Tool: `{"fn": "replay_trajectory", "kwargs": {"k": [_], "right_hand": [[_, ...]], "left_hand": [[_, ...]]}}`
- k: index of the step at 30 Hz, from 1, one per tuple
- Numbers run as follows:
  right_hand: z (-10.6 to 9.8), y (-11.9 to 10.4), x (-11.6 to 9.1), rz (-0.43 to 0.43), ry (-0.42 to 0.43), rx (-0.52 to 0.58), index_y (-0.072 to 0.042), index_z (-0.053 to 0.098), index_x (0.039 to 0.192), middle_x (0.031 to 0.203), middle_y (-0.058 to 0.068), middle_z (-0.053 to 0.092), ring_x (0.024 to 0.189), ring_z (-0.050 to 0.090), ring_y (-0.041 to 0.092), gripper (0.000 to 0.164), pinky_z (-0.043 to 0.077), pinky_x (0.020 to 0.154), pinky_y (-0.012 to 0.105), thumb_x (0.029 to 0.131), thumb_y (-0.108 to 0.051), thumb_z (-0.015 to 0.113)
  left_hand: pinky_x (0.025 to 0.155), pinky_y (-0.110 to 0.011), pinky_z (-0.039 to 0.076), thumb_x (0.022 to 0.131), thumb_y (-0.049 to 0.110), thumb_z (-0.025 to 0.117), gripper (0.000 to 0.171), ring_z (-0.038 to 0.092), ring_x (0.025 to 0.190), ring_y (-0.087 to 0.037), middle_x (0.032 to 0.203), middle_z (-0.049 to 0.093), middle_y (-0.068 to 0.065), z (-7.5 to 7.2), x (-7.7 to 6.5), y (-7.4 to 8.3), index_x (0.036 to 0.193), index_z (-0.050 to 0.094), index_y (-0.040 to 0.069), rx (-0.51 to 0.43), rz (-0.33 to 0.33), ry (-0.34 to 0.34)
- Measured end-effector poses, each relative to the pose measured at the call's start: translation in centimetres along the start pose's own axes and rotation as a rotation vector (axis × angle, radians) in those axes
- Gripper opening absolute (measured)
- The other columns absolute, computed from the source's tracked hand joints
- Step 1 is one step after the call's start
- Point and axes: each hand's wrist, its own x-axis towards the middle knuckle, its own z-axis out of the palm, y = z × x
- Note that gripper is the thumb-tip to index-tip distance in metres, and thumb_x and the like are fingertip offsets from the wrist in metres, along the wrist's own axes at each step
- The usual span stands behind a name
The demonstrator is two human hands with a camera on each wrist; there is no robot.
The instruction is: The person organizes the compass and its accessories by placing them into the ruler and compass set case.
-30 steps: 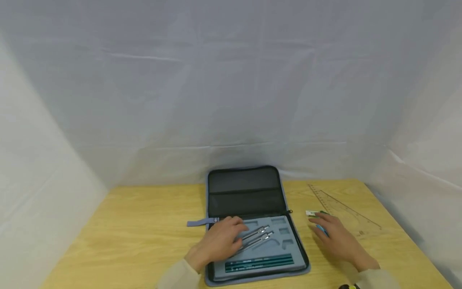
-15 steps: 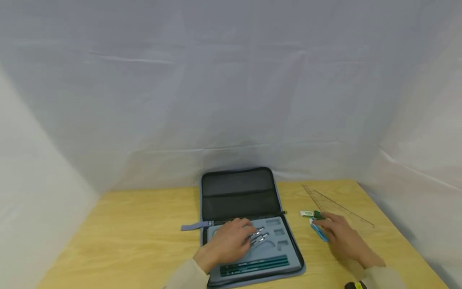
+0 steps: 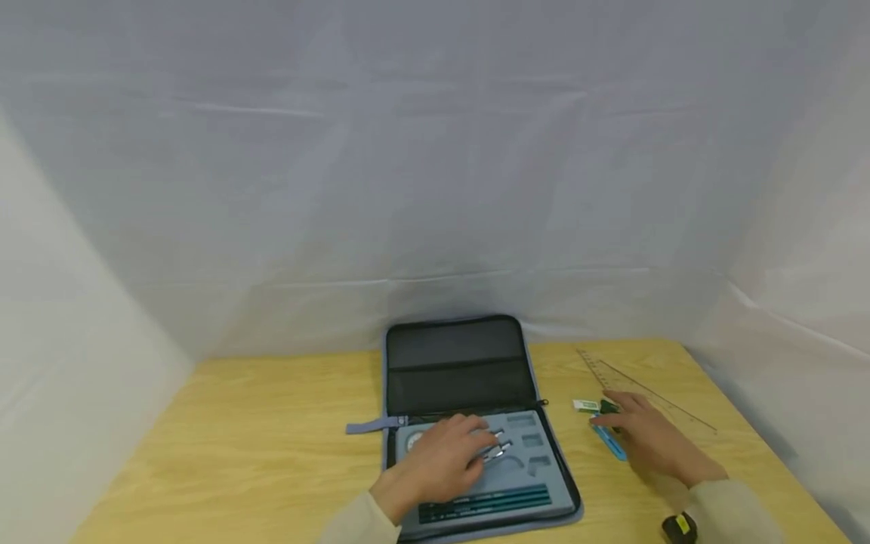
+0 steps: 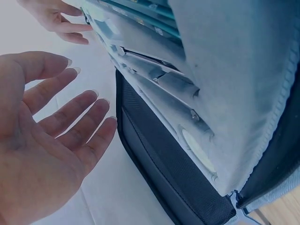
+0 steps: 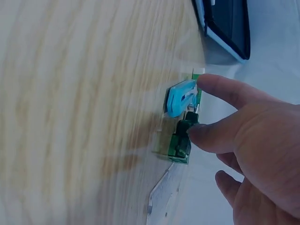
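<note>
A zip case (image 3: 388, 378) lies unfolded, its grey tray (image 3: 499, 472) holding teal pencils (image 3: 506, 499) and metal compasses (image 3: 499, 452). Over the tray my left hand (image 3: 442, 457) hovers with spread, relaxed fingers, partly hiding the compasses. In the left wrist view that palm holds nothing. My right hand (image 3: 649, 434) reaches over a small blue slotted tool (image 5: 180, 99), perhaps a cutter, and a dark green piece (image 5: 180, 145) in a clear box. Its thumb is by the green piece, its index fingertip by a white-and-green eraser (image 3: 585, 406); contact is unclear.
Behind the right hand lies a clear set square (image 3: 612, 375). A black and yellow round object (image 3: 680, 527) is by the right wrist. White sheeting (image 3: 435, 189) stands behind the wooden table (image 3: 272, 438). The tray has several vacant recesses (image 3: 532, 440).
My left hand has shifted right over the compasses. The right hand has drawn back slightly and its fingers have spread, so the blue tool, largely covered before, now shows.
</note>
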Motion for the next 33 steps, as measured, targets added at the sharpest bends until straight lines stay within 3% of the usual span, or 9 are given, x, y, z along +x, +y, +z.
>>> {"fn": "replay_trajectory", "kwargs": {"k": [4, 13, 18, 25, 33], "right_hand": [[-0.1, 0.1, 0.5, -0.015, 0.003, 0.012, -0.015, 0.072, 0.107, 0.130, 0.030, 0.048, 0.115, 0.045, 0.049, 0.035, 0.044, 0.084, 0.061, 0.078, 0.005, 0.073], [-0.1, -0.5, 1.3, 0.079, -0.052, 0.122, -0.025, 0.067, 0.095, 0.131, 0.028, 0.047, 0.119, 0.039, 0.050, 0.019, 0.040, 0.087, 0.063, 0.080, -0.019, 0.077], [0.2, -0.7, 1.8, 0.053, -0.040, 0.118, -0.025, 0.065, 0.092, 0.124, 0.022, 0.052, 0.114, 0.045, 0.044, 0.019, 0.044, 0.085, 0.057, 0.079, -0.018, 0.077], [0.3, -0.9, 2.8, -0.063, -0.090, 0.142, -0.018, 0.071, 0.097, 0.099, -0.004, 0.061, 0.089, 0.051, 0.019, 0.018, 0.047, 0.074, 0.039, 0.080, -0.013, 0.076], [0.2, -1.3, 3.2, -0.028, -0.143, 0.086, -0.016, 0.072, 0.095, 0.091, -0.010, 0.061, 0.082, 0.053, 0.013, 0.014, 0.046, 0.072, 0.037, 0.081, -0.014, 0.074]], "left_hand": [[0.087, -0.035, 0.048, 0.095, 0.013, 0.053, 0.031, 0.056, 0.109, -0.018, 0.127, 0.056, -0.006, -0.2, -0.2, 0.1, 0.125, 0.063, 0.017, 0.003, 0.008, 0.012], [0.085, -0.032, 0.049, 0.094, 0.015, 0.055, 0.029, 0.057, 0.105, -0.016, 0.125, 0.058, -0.004, -0.1, -1.0, 0.0, 0.121, 0.066, 0.018, 0.032, -0.016, 0.030], [0.084, -0.032, 0.049, 0.094, 0.014, 0.055, 0.029, 0.057, 0.105, -0.016, 0.125, 0.058, -0.004, -0.1, -1.4, -0.4, 0.119, 0.067, 0.018, 0.031, -0.031, 0.035], [0.084, -0.031, 0.049, 0.094, 0.015, 0.056, 0.028, 0.056, 0.107, -0.016, 0.125, 0.057, -0.003, -0.2, -1.8, -0.6, 0.119, 0.068, 0.019, 0.026, -0.059, 0.026], [0.084, -0.030, 0.049, 0.093, 0.015, 0.057, 0.027, 0.056, 0.106, -0.016, 0.125, 0.058, -0.003, -0.6, -2.5, -0.7, 0.117, 0.069, 0.019, 0.023, -0.079, 0.040]]}}
